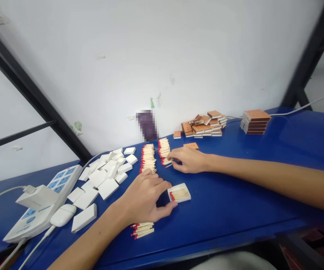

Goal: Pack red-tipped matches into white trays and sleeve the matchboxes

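Note:
A white matchbox tray [188,195] lies on the blue table with several red-tipped matches [180,194] inside. The thumb and forefinger of my left hand [149,195] grip its left end. Farther back, my right hand [190,159] pinches at the near end of a row of matches [163,147]; how many are between the fingertips is hidden. To the left of that row runs a second row of matches [148,155], its near end partly behind my left hand. A smaller group of matches [143,230] shows below my left wrist.
White matchbox trays [105,174] are heaped at left, beside a power strip [66,183] and a white charging case [63,215]. Orange matchbox sleeves [199,128] lie piled by the wall, one sleeve [191,146] behind my right hand. Stacked matchboxes [254,122] stand right.

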`<state>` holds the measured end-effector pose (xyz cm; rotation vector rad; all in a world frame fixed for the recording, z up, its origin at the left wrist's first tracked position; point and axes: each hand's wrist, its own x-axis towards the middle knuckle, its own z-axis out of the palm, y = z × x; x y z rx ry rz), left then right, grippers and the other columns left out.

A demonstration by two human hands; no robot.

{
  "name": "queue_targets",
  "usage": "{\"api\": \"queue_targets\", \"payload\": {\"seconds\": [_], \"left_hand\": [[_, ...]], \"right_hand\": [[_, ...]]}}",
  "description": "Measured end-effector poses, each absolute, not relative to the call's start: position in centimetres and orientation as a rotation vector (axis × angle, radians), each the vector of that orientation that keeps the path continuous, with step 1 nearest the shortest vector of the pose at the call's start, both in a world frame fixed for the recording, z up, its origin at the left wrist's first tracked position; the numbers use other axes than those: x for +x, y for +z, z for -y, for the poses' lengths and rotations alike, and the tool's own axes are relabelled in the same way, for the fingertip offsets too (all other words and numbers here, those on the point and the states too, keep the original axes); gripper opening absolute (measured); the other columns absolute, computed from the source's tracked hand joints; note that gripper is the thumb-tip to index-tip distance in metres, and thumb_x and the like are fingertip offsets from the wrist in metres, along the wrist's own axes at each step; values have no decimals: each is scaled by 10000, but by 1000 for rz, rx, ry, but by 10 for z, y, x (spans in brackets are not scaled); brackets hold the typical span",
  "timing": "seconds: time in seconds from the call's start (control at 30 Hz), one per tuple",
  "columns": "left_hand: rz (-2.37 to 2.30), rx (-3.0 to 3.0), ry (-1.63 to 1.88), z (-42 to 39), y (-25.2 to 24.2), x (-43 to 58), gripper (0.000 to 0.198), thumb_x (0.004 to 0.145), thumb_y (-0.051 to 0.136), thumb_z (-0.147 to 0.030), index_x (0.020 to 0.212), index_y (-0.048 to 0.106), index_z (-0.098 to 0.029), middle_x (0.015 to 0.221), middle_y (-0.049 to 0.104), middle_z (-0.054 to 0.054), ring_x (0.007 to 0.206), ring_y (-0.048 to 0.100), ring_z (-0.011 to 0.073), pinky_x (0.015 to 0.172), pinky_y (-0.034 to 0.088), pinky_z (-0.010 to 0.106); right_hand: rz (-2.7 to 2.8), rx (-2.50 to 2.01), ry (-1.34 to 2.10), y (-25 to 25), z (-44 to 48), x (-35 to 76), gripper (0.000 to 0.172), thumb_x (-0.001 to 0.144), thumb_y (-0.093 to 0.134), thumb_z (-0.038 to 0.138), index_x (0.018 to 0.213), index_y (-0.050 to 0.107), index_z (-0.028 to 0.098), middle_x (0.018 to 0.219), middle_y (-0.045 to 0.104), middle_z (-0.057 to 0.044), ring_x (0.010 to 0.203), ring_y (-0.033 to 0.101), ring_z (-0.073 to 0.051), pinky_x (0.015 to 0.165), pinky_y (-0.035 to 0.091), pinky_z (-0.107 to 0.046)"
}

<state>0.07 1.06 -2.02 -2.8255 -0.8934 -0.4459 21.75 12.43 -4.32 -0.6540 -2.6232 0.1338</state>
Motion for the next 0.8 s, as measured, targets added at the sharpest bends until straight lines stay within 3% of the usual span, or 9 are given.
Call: {"api": "queue_targets", "payload": {"seconds": [0.47, 0.8], "left_hand": [[906, -2812, -454, -11, -18, 1, 293, 884, 621, -424, 967, 704, -156, 728, 673, 42, 712, 623, 233, 715, 464, 388], [880, -2881, -405, -11, -22, 4, 303, 887, 609, -431, 1004, 684, -162, 772, 665, 47, 741, 587, 230, 724, 464, 383]], "right_hand": [[2600, -672, 261, -44, -127, 218, 144, 833, 561, 119, 952, 638, 148, 802, 625, -19, 644, 495, -132, 614, 322, -248], [2643, -663, 314, -39, -123, 219, 76, 848, 549, 123, 868, 612, 160, 814, 622, -26, 687, 510, -143, 629, 326, -251]]}}
